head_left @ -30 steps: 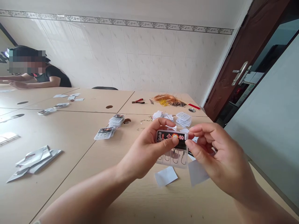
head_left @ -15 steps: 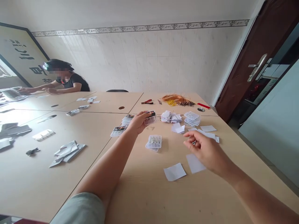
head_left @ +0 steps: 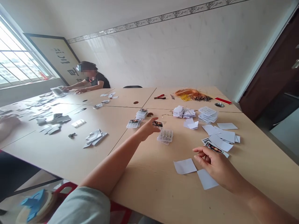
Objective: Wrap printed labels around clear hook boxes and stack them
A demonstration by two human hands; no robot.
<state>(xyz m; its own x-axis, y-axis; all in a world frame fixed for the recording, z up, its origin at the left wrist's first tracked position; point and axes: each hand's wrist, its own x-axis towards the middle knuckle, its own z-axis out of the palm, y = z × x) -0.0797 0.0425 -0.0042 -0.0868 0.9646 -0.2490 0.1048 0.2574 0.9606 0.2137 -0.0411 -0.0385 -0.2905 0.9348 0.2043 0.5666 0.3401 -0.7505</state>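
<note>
My left hand (head_left: 149, 128) is closed on a clear plastic box with a black printed label (head_left: 157, 124). It holds the box just above and behind a small stack of clear compartment boxes (head_left: 165, 136), whose top one has small metal pieces in its slots. My right hand (head_left: 209, 161) hovers over the table with its fingers loosely bent and the thumb apart; nothing shows in it. Below it lies a white paper sheet (head_left: 207, 179), partly covered by the hand, with another white sheet (head_left: 185, 166) to its left. Beyond the hand is a black printed card (head_left: 213, 147).
Labelled boxes (head_left: 133, 123) stand left of my left hand. White cards (head_left: 183, 112), clear boxes (head_left: 207, 114), loose sheets (head_left: 221, 137), orange wire (head_left: 192, 94) and red-handled pliers (head_left: 160, 96) lie farther back. Grey packets (head_left: 95, 137) lie left. A person (head_left: 93, 79) sits at the far left.
The view has swung left. My left hand has brought the labelled box closer to the small stack. My right hand is now lower in the picture and still loosely bent.
</note>
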